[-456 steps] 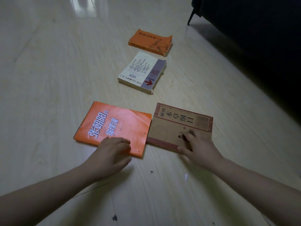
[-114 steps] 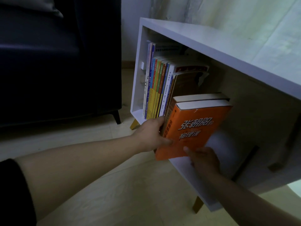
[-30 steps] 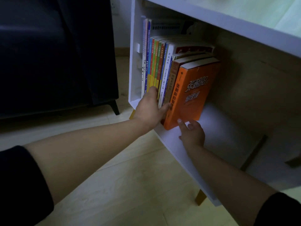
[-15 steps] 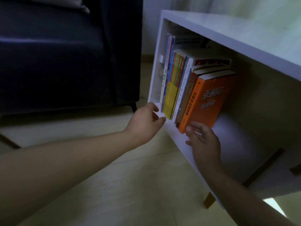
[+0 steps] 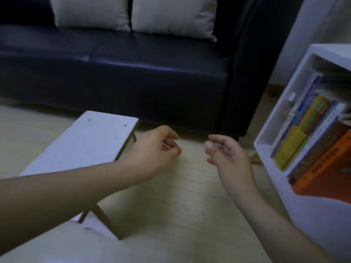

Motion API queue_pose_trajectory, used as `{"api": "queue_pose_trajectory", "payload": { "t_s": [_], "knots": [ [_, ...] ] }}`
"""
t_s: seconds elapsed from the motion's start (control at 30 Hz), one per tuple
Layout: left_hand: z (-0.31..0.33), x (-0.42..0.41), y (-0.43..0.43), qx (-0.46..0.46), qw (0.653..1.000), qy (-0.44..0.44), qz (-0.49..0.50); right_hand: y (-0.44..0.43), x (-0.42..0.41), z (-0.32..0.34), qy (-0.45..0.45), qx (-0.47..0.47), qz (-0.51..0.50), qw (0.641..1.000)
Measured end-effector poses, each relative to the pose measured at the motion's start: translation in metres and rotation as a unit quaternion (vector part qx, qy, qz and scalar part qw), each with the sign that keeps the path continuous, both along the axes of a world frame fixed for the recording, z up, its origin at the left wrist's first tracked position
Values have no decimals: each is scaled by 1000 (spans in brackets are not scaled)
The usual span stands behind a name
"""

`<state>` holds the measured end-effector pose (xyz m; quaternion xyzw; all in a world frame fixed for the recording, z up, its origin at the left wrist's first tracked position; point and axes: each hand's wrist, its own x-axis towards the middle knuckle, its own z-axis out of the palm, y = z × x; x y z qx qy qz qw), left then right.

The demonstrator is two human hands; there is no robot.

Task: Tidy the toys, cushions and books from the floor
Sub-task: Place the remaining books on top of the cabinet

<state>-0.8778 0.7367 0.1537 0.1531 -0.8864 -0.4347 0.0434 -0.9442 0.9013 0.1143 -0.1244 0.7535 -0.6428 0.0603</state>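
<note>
Orange book [image 5: 322,163] shelved; cushions [image 5: 91,12] on sofa [image 5: 133,73]. Left hand [image 5: 152,150] and right hand [image 5: 228,154] loosely curled, empty. Remaining items unseen.

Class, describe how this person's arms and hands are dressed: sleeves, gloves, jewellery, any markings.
The left hand and right hand are bare: no gloves, rings, watch or bracelet show. Both forearms are uncovered to the picture's edge, with no sleeve in view. The right thumbnail looks short and unpainted. No markings are visible in the dim light.
</note>
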Motion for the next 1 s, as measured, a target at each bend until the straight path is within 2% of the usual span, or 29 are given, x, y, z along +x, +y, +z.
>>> {"api": "queue_pose_trajectory", "payload": {
  "t_s": [0.17, 0.5, 0.73, 1.0],
  "knots": [
    [10, 45, -38, -7, 997, 21, 78, -36, 26, 13, 30, 19, 114, 993],
    [10, 164, -148, 15, 986, 22, 167, -150, 111, 28, 49, 71, 246, 965],
    [-4, 280, -255, -2, 978, 5, 210, -263, 207, 32, 87, 131, 348, 924],
    [-52, 415, -355, 27, 965, -31, 258, -384, 310, 6, 142, 275, 416, 855]
  ]
}}
